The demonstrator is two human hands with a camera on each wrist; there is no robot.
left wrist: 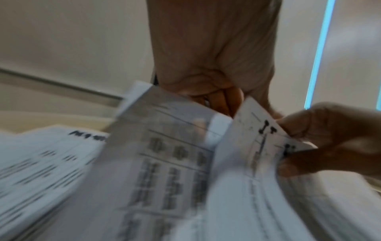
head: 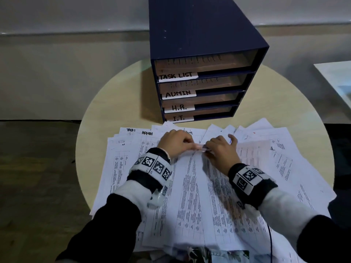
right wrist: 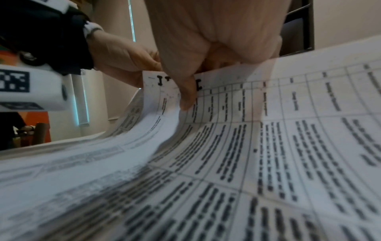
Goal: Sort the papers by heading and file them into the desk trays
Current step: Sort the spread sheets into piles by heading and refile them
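Several printed sheets [head: 197, 188] lie fanned across the round table [head: 114, 103], and the top ones, headed "IT" in black marker as the wrist views show, are lifted by their far edge. That edge runs left to right between the two hands, so each sheet's long axis stretches from the fingertips back toward the person. The left hand [head: 174, 142] has its fingers curled round the raised edge from the left. The right hand [head: 221, 150] pinches it from the right, thumb [right wrist: 186, 91] pressed on the printed face just beside the heading, with the other fingers behind the paper and out of sight. The two hands nearly touch at the middle of the edge. Straight ahead of the fingertips, just beyond the fan of paper, stands the dark blue tray unit [head: 199, 35], its open slots facing the hands and labelled TASK LIST, ADMIN, H.R. and I.T. [head: 178, 118] from top to bottom. The matching slot is the lowest, nearest the left hand, so the sheets would probably go in far edge first, low and forward.
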